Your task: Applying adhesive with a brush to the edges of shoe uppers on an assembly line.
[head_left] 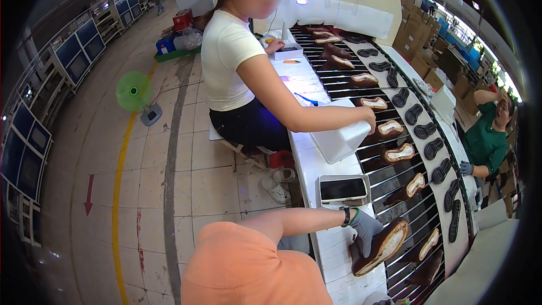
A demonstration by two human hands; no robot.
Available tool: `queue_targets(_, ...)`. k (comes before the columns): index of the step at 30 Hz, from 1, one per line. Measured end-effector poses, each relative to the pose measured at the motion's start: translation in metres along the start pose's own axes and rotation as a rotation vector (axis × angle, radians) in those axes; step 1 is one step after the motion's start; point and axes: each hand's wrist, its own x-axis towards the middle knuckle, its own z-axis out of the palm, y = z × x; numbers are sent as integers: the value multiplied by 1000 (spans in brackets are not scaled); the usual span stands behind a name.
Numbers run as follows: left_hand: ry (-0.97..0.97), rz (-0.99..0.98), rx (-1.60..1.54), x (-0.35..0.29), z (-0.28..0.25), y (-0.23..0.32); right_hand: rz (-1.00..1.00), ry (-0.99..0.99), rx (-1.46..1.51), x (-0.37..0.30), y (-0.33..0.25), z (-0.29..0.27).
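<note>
My left hand point(368, 231), in a grey glove with a dark watch above it at the wrist, is closed on a brown shoe upper point(388, 248). The upper is tilted, its pale underside facing up, at the near edge of the rod conveyor. At the bottom edge shows a bit of grey that looks like my gloved right hand point(379, 298); its fingers are too cut off to read. Beside the held upper, more brown shoe uppers point(428, 245) lie on the rods with pale undersides up. A white tray with a dark flat panel point(342, 189) is next to my left forearm.
Black soles point(433, 148) line a pale strip beyond the rods point(389, 214). A co-worker in a white top point(231, 62) sits at the table, one arm over a white bin point(339, 135). Another in green point(486, 141) stands across the line. A green fan point(134, 91) stands on the floor.
</note>
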Motion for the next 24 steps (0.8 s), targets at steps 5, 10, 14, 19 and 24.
queue_targets(5, 55, 69, -23, 2, 6, -6, 55, -65, -415, 10, -19, 23)
queue_targets(10, 37, 58, -9, 2, 7, -8, -107, -448, -1173, 27, -82, 50)
queue_targets(14, 27, -31, -30, -2, 7, -3, -297, -344, -1196, 26, -103, 89)
queue_targets(19, 8, 2, -83, -3, 11, 4, -226, -3, -835, 21, -79, 170)
queue_targets(24, 39, 13, -30, -5, 14, 7, -277, -19, -655, 14, -59, 195)
